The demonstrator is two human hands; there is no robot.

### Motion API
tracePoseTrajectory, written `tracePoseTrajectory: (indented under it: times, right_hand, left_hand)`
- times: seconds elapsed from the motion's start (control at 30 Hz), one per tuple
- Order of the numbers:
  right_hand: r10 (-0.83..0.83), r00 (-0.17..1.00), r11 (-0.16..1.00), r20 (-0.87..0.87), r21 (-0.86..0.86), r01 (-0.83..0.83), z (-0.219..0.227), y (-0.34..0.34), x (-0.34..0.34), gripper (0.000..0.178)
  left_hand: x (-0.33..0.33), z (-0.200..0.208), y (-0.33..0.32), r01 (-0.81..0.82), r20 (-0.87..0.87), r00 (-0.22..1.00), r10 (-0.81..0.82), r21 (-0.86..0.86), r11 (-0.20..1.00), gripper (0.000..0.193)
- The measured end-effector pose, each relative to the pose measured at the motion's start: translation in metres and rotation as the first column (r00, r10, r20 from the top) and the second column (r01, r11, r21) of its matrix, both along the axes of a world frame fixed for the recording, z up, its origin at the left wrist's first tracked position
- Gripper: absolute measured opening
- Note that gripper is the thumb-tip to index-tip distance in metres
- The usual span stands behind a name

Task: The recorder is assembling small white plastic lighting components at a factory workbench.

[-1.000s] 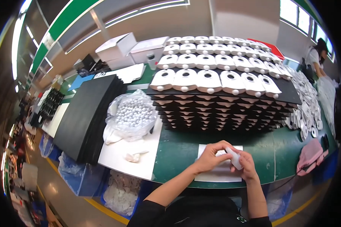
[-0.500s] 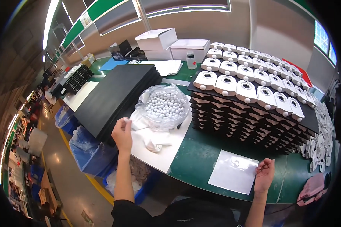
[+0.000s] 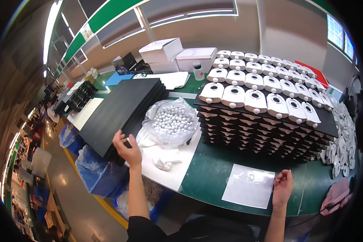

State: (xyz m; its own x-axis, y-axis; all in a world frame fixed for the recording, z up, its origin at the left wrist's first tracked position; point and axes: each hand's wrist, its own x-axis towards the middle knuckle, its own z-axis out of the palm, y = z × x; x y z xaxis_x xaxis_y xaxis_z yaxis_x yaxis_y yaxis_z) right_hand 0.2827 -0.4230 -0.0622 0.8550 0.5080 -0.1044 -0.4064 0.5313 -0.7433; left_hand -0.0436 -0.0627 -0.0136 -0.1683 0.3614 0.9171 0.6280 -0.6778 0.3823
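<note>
My left hand (image 3: pixel 127 150) is raised beside the right edge of a stack of black boards (image 3: pixel 121 109), thumb and fingers apart. A pale spot shows by its thumb tip, too small to name. To its right, a clear plastic bag (image 3: pixel 147 123) holds many small white balls (image 3: pixel 173 120), and a crumpled white cloth (image 3: pixel 165 158) lies in front. My right hand (image 3: pixel 283 189) rests palm up at the table's front edge, fingers loosely curled with nothing visible in them. Touching or close to its fingers is a glossy white sheet (image 3: pixel 248 187).
Stacked black trays (image 3: pixel 266 135) carry rows of white plastic housings (image 3: pixel 255 100), each with a small ball at its front. Loose white parts (image 3: pixel 339 137) pile at the right near a pink cloth (image 3: pixel 335 196). White boxes (image 3: pixel 160 50) and a bottle (image 3: pixel 198 71) stand behind; blue-lined bins (image 3: pixel 99 171) stand left.
My left hand has moved slightly left and down, and its fingers, close together before, have spread. My right hand stays by the white sheet. The whole view has shifted a little.
</note>
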Motion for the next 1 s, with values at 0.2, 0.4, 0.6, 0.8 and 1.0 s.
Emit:
tracePoseTrajectory:
  times: [0.2, 0.4, 0.6, 0.8, 1.0]
  right_hand:
    - [-0.015, 0.998, 0.999, 0.056, -0.044, 0.017, -0.001, 0.002, 0.0, 0.021]
    - [-0.017, 0.995, 0.997, 0.102, -0.078, 0.025, 0.002, 0.001, 0.001, 0.018]
    - [0.018, 0.993, 0.995, 0.114, -0.104, -0.006, -0.001, 0.001, 0.002, 0.016]
    - [0.03, 0.996, 0.996, 0.078, -0.084, -0.023, 0.002, 0.001, 0.0, 0.016]
    - [0.027, 0.993, 0.991, 0.111, -0.132, -0.012, 0.001, 0.001, 0.001, 0.014]
  left_hand:
    - [0.054, 0.004, 0.077, -0.266, -0.497, 0.868, 0.002, -0.463, 0.845, 0.053]
    - [0.082, -0.01, 0.126, -0.359, -0.436, 0.898, 0.058, -0.649, 0.671, 0.024]
    - [0.113, 0.072, 0.119, -0.188, -0.443, 0.895, -0.045, -0.469, 0.863, 0.021]
    - [0.113, 0.046, 0.092, 0.0, -0.632, 0.653, -0.417, -0.551, 0.835, 0.025]
    - [0.132, 0.039, 0.036, 0.063, -0.664, 0.746, -0.052, -0.007, 0.998, 0.031]
